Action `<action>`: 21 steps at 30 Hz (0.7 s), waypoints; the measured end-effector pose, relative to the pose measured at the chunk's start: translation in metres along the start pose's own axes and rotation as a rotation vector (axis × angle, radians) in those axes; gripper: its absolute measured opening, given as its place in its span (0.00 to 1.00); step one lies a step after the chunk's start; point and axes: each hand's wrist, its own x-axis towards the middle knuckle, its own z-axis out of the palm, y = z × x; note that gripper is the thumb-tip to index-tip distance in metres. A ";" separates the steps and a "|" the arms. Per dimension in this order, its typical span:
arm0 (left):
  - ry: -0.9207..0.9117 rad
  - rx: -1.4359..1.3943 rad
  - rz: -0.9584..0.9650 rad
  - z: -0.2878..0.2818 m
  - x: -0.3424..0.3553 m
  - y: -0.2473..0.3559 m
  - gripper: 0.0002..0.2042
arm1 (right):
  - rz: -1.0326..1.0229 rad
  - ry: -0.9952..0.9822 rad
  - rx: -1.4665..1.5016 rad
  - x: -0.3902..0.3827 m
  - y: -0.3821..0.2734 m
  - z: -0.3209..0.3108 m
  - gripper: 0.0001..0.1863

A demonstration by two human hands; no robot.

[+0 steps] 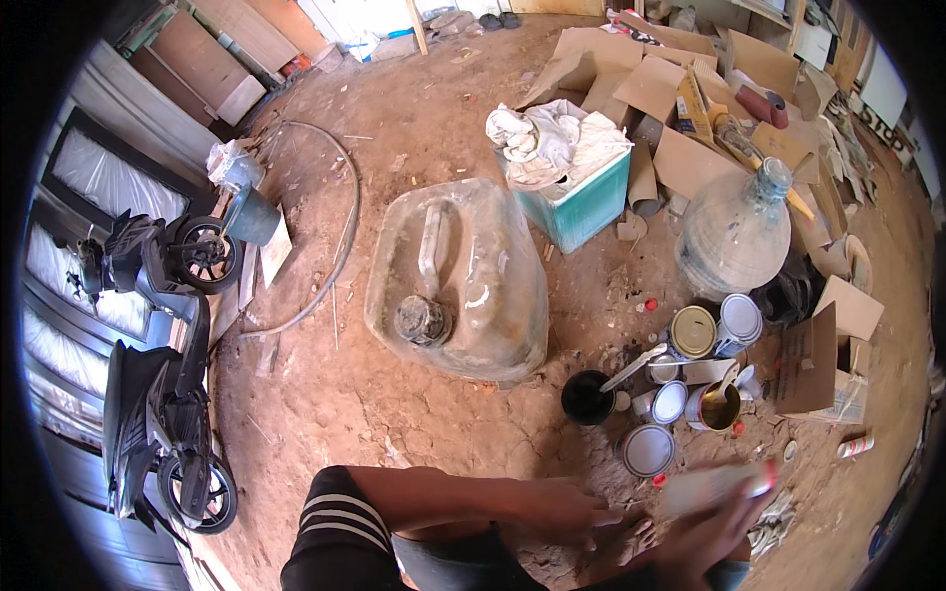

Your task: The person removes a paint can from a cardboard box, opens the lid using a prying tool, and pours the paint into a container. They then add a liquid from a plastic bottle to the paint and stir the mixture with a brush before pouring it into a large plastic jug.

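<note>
My right hand (705,540) is wrapped round a pale bottle (711,490) with a red cap, held low in front of me; motion blurs both. My left hand (567,507) reaches across from the left, its fingers stretched out and holding nothing that I can see. Just beyond the hands stand several paint cans: a closed can (648,451) with a grey lid, an open can (713,407) with yellowish contents and a brush in it, and a closed can (694,331) with a gold lid. Beside them is a black pot (588,398) with dark contents; a stick lies across its rim.
A big dusty jerrycan (463,286) lies ahead on the dirt floor. Behind it are a teal bin (576,202) of rags, a large clear jug (734,236) and piled cardboard (695,163). A scooter (163,394) and a curved hose (350,222) are at left.
</note>
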 end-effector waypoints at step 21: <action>-0.063 0.043 0.017 -0.031 0.030 -0.001 0.30 | 0.204 -0.271 0.147 0.024 -0.010 -0.038 0.20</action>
